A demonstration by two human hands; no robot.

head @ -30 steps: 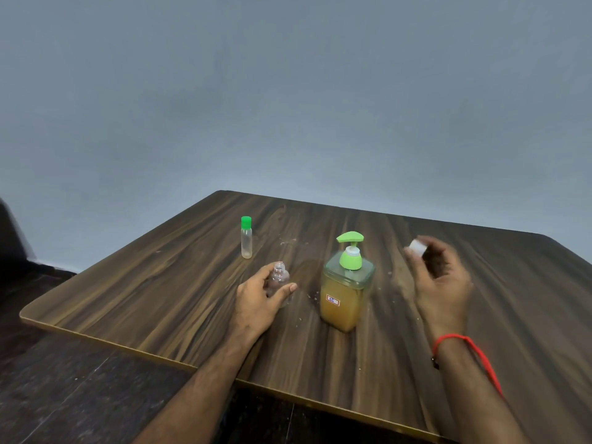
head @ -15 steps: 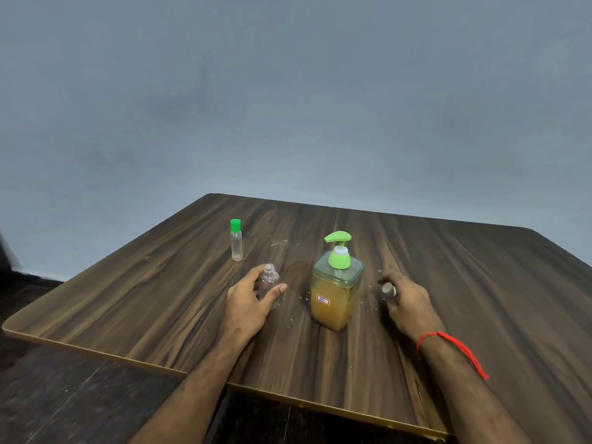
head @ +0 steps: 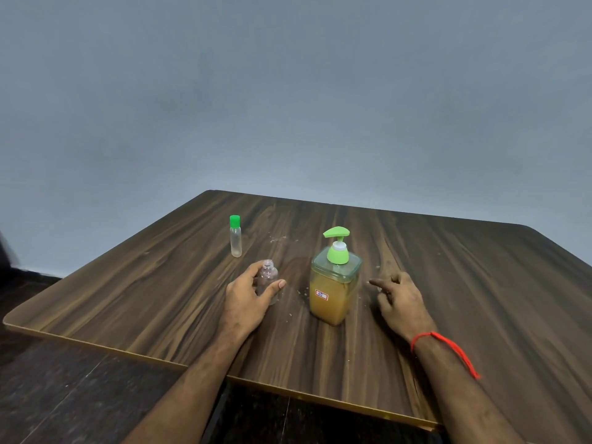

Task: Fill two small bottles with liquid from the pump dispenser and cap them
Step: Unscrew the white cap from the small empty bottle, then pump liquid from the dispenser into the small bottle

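My left hand (head: 248, 299) grips the open bottle (head: 268, 280); my right hand (head: 400, 299) rests loosely curled beside the dispenser (head: 333, 290).

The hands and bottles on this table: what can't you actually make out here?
Head view only:
- The open bottle: clear, half behind the left hand; any liquid inside unreadable.
- White cap: not visible; the right hand may cover it.
- The dispenser label: too small to read.
- The green-capped bottle: contents unclear.

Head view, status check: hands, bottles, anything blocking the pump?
Left hand grips uncapped clear bottle, upright on table. Right hand low beside pump dispenser, white cap not visible. Green-capped bottle stands apart. Pump head unobstructed.
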